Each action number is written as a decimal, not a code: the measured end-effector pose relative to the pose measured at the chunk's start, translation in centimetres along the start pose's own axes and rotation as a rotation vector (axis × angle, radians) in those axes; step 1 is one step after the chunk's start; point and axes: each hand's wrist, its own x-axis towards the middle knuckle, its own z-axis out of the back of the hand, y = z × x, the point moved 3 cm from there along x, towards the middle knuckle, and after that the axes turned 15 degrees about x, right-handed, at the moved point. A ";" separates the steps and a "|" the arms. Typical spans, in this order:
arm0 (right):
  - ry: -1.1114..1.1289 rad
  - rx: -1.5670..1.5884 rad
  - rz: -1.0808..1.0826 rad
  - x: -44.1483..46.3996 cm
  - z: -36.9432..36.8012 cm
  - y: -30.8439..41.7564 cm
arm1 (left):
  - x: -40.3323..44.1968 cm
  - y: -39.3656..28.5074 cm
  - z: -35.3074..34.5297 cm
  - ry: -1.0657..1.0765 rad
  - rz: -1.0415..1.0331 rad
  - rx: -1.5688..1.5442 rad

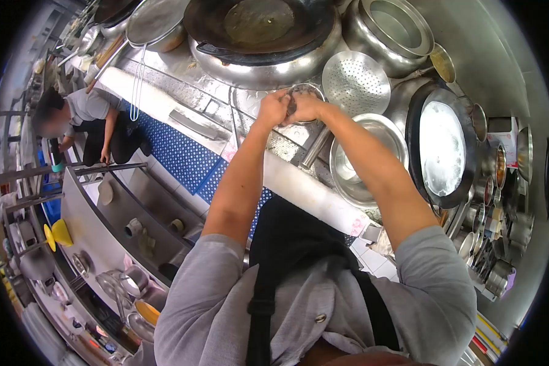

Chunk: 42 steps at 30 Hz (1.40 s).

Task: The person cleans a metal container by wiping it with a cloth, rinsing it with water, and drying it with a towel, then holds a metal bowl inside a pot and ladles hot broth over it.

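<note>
Both my hands meet over a small round metal bowl (309,91) at the front of the stove, below the large dark wok (259,24). My left hand (275,108) has its fingers curled around a dark lump (291,105) that I cannot make out. From the other side my right hand (305,106) presses its bent fingers against the same lump. A perforated metal strainer (355,82) lies just right of my right hand, and a shiny metal basin (367,155) sits beneath my right forearm.
A second wok (443,146) with a whitish inside stands at the right. Metal pots (396,27) are at the upper right. At the far left another person (94,113) crouches by a shelf. A white cloth strip (299,186) runs along the stove's front edge.
</note>
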 end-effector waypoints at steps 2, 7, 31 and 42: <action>-0.038 0.108 0.123 1.7 -1.2 -0.9 | -0.2 -0.5 0.6 0.014 -0.001 0.018; 0.096 0.144 0.176 0.9 -3.2 0.2 | -0.3 -2.8 1.3 0.039 0.059 0.264; -0.740 0.083 -0.211 -44.5 2.1 -7.8 | 1.4 0.3 -1.8 -0.038 0.025 -0.445; -1.124 0.540 -0.553 -52.4 -22.7 -19.8 | -6.6 -5.2 2.1 0.076 0.281 -1.332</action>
